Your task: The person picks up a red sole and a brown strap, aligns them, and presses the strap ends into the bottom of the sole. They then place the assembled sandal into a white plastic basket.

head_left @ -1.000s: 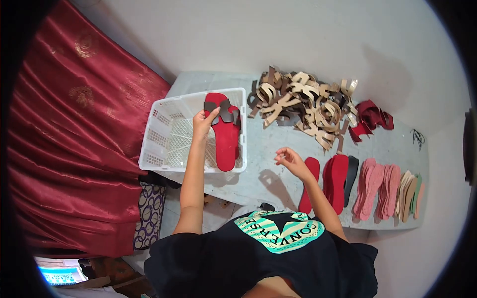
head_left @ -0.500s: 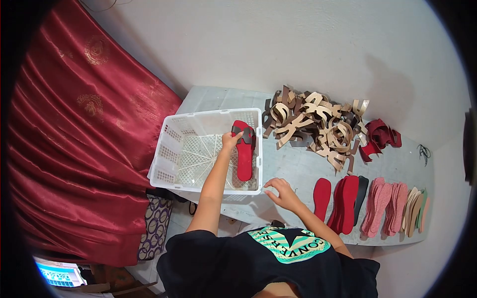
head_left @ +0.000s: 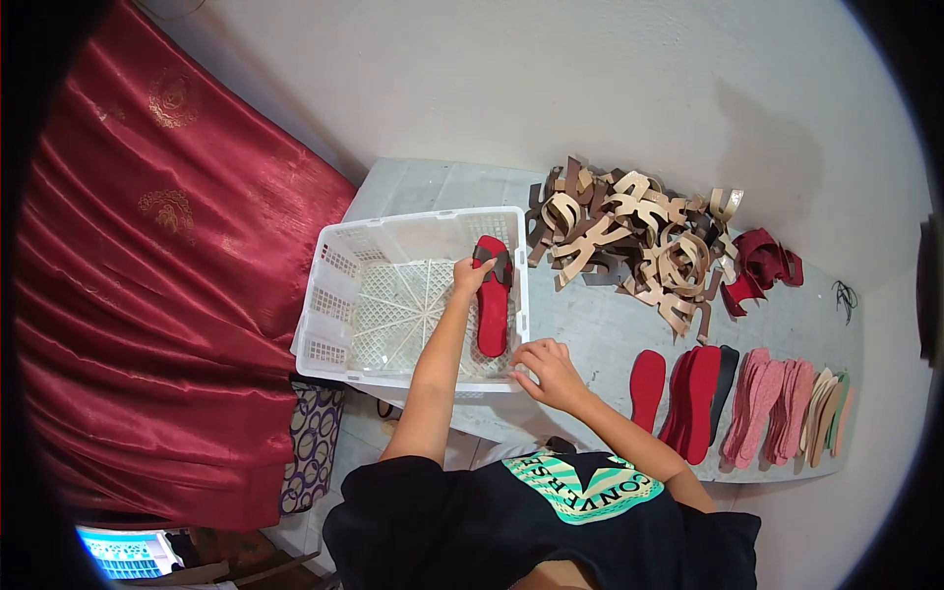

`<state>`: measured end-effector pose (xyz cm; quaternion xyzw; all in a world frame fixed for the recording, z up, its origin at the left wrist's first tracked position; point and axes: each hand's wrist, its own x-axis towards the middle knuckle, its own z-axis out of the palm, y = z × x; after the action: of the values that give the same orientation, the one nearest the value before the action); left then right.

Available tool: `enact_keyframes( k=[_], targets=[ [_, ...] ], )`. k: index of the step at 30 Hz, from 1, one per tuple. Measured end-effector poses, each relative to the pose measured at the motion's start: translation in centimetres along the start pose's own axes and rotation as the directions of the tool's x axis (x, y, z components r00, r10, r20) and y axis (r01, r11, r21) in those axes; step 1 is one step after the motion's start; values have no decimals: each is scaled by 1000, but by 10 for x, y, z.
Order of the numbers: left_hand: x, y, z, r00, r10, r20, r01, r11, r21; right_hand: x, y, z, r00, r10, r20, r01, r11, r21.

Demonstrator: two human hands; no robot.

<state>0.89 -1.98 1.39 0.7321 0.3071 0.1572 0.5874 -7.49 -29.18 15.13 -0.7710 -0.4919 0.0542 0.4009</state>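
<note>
A red sandal (head_left: 493, 315) with a dark strap is held upright along the right inner side of a white plastic basket (head_left: 433, 218). My left hand (head_left: 471, 275) grips it at the strap, fingers wrapped round its left edge. Beside the basket's front right corner is my right hand (head_left: 551, 372), its fingers curved and apart, with nothing visible in them. The fingertips are close to the basket rim; whether they touch it I cannot tell.
Brown and beige straps (head_left: 639, 236) are heaped at the back of the table (head_left: 580, 329), beside red straps (head_left: 759, 270). Along the front right lie red soles (head_left: 691, 403), pink soles (head_left: 755, 408) and several others. A red curtain (head_left: 187, 295) hangs at the left.
The sandal and my left hand have shifted slightly right, towards the basket's right wall. My right hand has moved slightly up and left, closer to the basket corner.
</note>
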Motion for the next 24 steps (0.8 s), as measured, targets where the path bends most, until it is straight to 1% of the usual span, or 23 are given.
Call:
enact_keyframes(
  k=[2, 3, 5, 6, 7, 8, 9, 11, 12, 13, 14, 15, 17, 18, 20, 21, 22, 23, 24],
  targets=[
    [-3, 3, -1, 1000, 2, -12, -2, 1000, 15, 11, -3, 3, 993, -117, 12, 117, 990, -78],
    [-2, 0, 0, 1000, 9, -27, -8, 1000, 27, 16, -4, 6, 993, -114, 13, 114, 990, -77],
    [2, -5, 0, 1000, -4, -29, 5, 999, 34, 24, -4, 13, 981, -188, 42, 192, 972, -138],
    [3, -6, 0, 999, -15, -31, 16, 999, 41, 27, -3, 18, 982, -186, 43, 190, 972, -135],
    [4, -8, -1, 999, -18, -31, 20, 999, 42, 30, -1, 25, 977, -192, 90, 204, 966, -160],
    [5, -10, -1, 999, -34, -19, 35, 999, 4, 33, 1, 31, 971, -194, 138, 218, 958, -184],
    [5, -10, -1, 999, -48, -8, 47, 998, -33, 35, 2, 35, 971, -192, 141, 216, 959, -183],
    [5, -8, -1, 998, -62, 0, 62, 998, -30, 40, 4, 44, 957, -174, 233, 237, 932, -276],
    [4, -7, -1, 997, -74, 8, 74, 997, -27, 41, 7, 52, 957, -171, 234, 233, 933, -273],
    [3, -4, -1, 997, -79, 10, 79, 997, -26, 43, 12, 60, 949, -127, 289, 224, 917, -330],
    [1, -1, -1, 993, -119, 16, 119, 990, -78, 44, 17, 68, 937, -81, 341, 218, 896, -387],
    [2, -2, 0, 987, -158, 25, 160, 978, -130, 47, 20, 74, 936, -77, 344, 215, 898, -384],
    [2, -3, 0, 985, -169, 33, 172, 973, -155, 51, 27, 84, 905, 24, 424, 177, 886, -428],
    [3, -3, -1, 984, -175, 40, 179, 967, -182, 51, 28, 88, 905, 24, 425, 177, 887, -427],
    [3, -4, -1, 983, -178, 48, 184, 964, -190, 49, 31, 95, 934, -19, 358, 219, 822, -526],
    [4, -5, -1, 982, -180, 58, 188, 962, -198, 50, 30, 98, 933, -18, 360, 218, 824, -523],
    [6, -7, -2, 981, -185, 59, 193, 961, -197, 51, 29, 101, 931, 21, 365, 191, 823, -535],
    [8, -9, -3, 971, -223, 86, 236, 953, -191, 51, 29, 103, 928, 61, 369, 163, 822, -546],
    [9, -10, -2, 959, -259, 114, 276, 943, -184, 53, 28, 104, 927, 64, 369, 159, 824, -544]
  ],
)
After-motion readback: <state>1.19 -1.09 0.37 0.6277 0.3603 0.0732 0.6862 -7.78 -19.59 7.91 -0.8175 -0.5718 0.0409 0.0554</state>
